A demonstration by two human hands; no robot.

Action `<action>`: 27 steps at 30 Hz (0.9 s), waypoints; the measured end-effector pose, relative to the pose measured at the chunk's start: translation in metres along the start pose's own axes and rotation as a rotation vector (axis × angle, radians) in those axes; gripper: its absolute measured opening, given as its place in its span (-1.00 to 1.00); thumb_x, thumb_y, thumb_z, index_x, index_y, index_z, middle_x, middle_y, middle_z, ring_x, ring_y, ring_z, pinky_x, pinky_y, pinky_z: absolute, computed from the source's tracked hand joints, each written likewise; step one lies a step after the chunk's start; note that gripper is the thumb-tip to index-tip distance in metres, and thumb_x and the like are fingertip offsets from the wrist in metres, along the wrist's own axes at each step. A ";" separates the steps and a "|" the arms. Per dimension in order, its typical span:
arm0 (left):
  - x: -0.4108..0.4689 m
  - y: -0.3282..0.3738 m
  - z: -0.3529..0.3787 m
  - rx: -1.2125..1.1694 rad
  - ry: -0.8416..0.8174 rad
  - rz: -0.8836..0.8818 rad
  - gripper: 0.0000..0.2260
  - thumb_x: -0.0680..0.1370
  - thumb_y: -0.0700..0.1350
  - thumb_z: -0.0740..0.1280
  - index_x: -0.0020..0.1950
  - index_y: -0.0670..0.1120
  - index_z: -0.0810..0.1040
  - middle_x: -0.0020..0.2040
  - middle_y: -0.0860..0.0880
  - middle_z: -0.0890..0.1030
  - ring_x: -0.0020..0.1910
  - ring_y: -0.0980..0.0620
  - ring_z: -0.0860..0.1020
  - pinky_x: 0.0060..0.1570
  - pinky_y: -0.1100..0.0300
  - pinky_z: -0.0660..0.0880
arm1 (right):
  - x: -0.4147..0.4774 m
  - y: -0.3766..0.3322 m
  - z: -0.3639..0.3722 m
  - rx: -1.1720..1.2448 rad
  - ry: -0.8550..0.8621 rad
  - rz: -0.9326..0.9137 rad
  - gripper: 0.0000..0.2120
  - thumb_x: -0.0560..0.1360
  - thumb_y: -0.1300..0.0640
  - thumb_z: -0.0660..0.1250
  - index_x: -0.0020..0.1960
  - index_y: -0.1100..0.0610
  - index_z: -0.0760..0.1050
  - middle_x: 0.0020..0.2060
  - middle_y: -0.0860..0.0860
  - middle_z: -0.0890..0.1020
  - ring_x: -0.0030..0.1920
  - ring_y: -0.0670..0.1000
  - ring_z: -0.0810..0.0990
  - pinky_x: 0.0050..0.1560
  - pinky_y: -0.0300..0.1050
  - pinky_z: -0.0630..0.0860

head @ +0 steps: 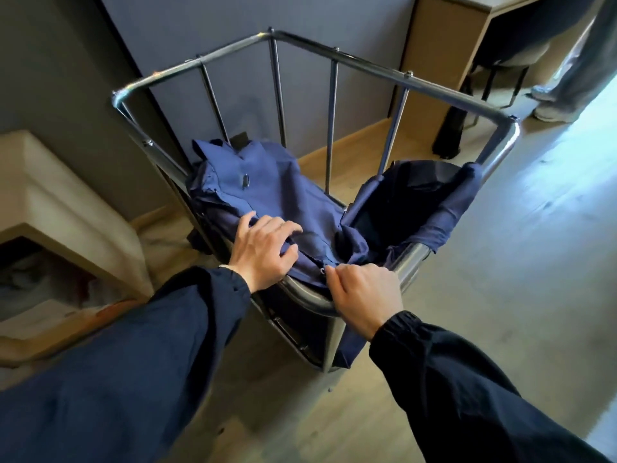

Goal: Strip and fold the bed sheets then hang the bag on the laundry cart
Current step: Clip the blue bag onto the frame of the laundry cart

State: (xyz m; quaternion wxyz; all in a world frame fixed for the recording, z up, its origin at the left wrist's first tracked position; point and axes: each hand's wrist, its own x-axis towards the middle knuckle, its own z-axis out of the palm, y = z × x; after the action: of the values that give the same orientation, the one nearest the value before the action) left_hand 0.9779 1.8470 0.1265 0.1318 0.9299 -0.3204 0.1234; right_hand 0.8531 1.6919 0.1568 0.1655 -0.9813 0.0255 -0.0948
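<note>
A bare metal laundry cart [334,60], a frame of tubular rails and upright bars, stands on a pale floor with a person leaning over its near side. A dark blue cloth bag [267,185] is partly fitted to the cart. On the cart's right side its hem is sleeved over the rail and the mouth gapes open. The rest of the bag lies slack and crumpled inside the cart, its long axis running from the near rail [309,297] away toward the far left corner. Both arms, in dark sleeves, reach in over the near rail. The left hand [263,252] sits just inside that rail with its fingers bent down into the slack cloth, seemingly gripping a fold of it. The right hand [364,292] rests on the near rail, fingers curled, thumb and forefinger pinching the bag's edge. A small metal eyelet [323,270] shows at those fingertips, between the two hands and closer to the right one. Hanging this loose edge probably means drawing it leftward along the near rail, so the left hand would need to free its bunched cloth.
</note>
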 end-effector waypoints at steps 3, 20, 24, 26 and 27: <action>-0.003 -0.003 0.005 -0.019 0.041 0.001 -0.70 0.42 0.05 0.09 -0.05 0.04 0.57 -0.18 0.06 0.57 -0.09 -0.03 0.53 0.20 -0.06 0.29 | -0.005 0.004 0.010 0.009 0.109 -0.013 -0.55 0.52 -0.11 -0.08 -0.44 0.07 0.27 -0.53 0.04 0.52 -0.45 0.19 0.54 -0.43 -0.14 0.20; -0.010 0.015 0.015 -0.348 0.134 0.319 -0.52 0.39 0.25 0.19 0.25 0.11 0.49 0.13 0.15 0.60 0.12 0.13 0.54 0.16 -0.02 0.46 | -0.004 0.023 0.030 0.899 0.548 -0.197 -0.57 0.56 0.16 0.20 -0.48 0.04 0.23 -0.55 -0.07 0.24 -0.49 -0.11 0.20 -0.44 -0.16 0.16; 0.003 0.033 0.009 -0.394 0.055 0.280 -0.64 0.38 0.08 0.35 0.16 0.10 0.55 0.09 0.09 0.63 0.12 0.12 0.56 0.21 0.11 0.45 | -0.008 0.030 0.033 1.169 0.527 -0.288 -0.53 0.59 0.23 0.16 -0.48 0.01 0.21 -0.57 -0.10 0.22 -0.52 -0.11 0.14 -0.51 -0.25 0.11; 0.011 0.045 0.007 -0.330 0.047 0.255 -0.87 0.41 0.00 0.43 -0.07 0.10 0.57 -0.07 0.06 0.64 0.04 0.02 0.60 0.07 0.14 0.49 | -0.012 0.034 0.031 1.407 0.484 -0.335 -0.53 0.60 0.26 0.12 -0.46 0.03 0.20 -0.57 -0.10 0.19 -0.55 -0.13 0.11 -0.57 -0.29 0.07; 0.016 0.051 0.006 -0.277 0.051 0.236 -0.92 0.43 -0.04 0.44 -0.18 0.06 0.55 -0.15 0.03 0.63 0.01 -0.04 0.61 -0.02 0.14 0.48 | -0.015 0.036 0.030 1.494 0.468 -0.356 -0.54 0.60 0.27 0.11 -0.45 0.04 0.19 -0.57 -0.10 0.18 -0.56 -0.14 0.10 -0.58 -0.31 0.05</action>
State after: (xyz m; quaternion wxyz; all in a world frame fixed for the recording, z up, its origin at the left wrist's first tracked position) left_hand 0.9591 1.7967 0.1343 0.2511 0.8554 -0.4378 0.1162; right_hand 0.8435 1.6689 0.1149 0.7511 -0.5553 -0.1676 -0.3153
